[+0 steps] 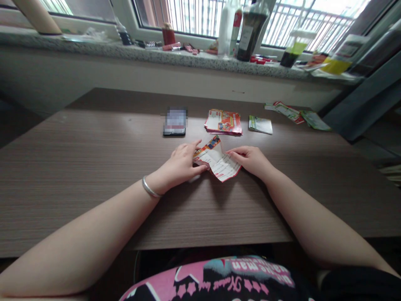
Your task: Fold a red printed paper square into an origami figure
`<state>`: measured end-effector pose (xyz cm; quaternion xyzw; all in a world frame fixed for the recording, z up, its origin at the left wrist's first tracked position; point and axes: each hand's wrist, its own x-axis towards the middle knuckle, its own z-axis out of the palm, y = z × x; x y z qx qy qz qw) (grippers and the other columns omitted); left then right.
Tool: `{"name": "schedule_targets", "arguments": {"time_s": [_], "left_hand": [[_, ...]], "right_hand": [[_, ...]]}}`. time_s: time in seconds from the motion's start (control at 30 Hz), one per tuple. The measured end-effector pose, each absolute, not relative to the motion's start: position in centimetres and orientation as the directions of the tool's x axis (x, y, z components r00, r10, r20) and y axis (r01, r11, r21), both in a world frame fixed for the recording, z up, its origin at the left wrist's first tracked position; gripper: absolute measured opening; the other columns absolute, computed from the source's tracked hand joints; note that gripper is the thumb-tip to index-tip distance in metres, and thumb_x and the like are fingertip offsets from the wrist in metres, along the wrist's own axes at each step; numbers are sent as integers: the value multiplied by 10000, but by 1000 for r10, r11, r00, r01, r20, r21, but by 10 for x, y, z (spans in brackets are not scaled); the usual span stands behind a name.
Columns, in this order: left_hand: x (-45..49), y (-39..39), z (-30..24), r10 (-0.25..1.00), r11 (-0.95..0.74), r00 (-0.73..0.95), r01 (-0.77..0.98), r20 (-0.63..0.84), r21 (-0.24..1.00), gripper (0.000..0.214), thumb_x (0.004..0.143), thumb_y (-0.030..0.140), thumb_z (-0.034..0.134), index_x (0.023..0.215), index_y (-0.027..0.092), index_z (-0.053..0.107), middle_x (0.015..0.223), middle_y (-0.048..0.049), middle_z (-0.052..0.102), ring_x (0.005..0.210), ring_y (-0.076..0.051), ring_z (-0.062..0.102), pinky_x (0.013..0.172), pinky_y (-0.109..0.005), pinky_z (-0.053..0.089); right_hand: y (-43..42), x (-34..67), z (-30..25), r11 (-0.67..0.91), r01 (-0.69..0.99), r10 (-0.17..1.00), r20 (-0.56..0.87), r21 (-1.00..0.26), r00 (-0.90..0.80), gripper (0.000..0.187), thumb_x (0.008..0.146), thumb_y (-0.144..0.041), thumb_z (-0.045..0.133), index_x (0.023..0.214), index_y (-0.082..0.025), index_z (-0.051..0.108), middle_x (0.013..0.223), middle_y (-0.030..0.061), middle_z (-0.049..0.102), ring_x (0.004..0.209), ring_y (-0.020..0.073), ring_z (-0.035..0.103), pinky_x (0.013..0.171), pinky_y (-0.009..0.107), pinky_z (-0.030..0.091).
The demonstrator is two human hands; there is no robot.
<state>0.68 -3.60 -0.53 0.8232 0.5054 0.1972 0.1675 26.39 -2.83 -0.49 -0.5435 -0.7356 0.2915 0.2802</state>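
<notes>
A printed paper flyer, white with red and orange print, lies partly folded on the brown wooden table. My left hand grips its left edge, fingers curled over the fold; a silver bangle sits on that wrist. At the flyer's right edge my right hand pinches the paper with fingertips together. Just beyond lies a stack of similar red flyers.
A dark phone lies left of the stack. A green-white leaflet and more leaflets lie to the right. On the stone windowsill stand bottles, jars and small items. A grey panel leans at right.
</notes>
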Motion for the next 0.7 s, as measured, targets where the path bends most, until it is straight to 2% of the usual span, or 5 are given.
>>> {"name": "schedule_targets", "arguments": {"time_s": [0.2,0.37,0.47,0.53,0.7], "left_hand": [[6,-32,-5,932,-359,333,793,143,493,769,739,484,696,1385,145,452,1127,-127,658,1127,-333,549,980,-499,439],[5,-31,-2,950,-312,275,798,149,516,608,736,440,707,1267,180,566,1159,-122,654,1078,-301,601,944,-462,477],[4,-30,-1,953,-303,269,805,141,510,584,734,457,713,1241,193,594,1095,-111,676,1047,-301,617,925,-464,486],[3,-29,-1,953,-301,272,794,134,528,592,725,476,724,1233,195,605,1079,-110,681,1028,-295,624,910,-453,495],[0,-27,-4,931,-358,328,740,159,569,563,724,473,731,1206,202,624,1082,-91,691,982,-254,644,886,-407,510]], "right_hand": [[-25,267,-11,144,441,958,13,-886,-288,287,855,-435,618,969,-196,731,872,58,749,743,184,683,676,326,564],[-23,274,-9,24,304,907,-108,-952,-407,314,803,-381,691,1066,-210,705,1007,58,749,882,187,701,828,350,576],[-22,280,-8,20,313,853,-147,-950,-501,488,746,-336,753,1212,-237,650,1151,51,716,1003,204,686,932,388,548],[-22,283,-7,58,304,839,-119,-951,-531,586,700,-295,791,1259,-248,620,1237,50,678,1077,212,661,989,398,519],[-26,283,1,128,250,764,-65,-960,-642,813,619,-243,837,1368,-259,522,1362,58,595,1209,233,592,1034,389,484]]}}
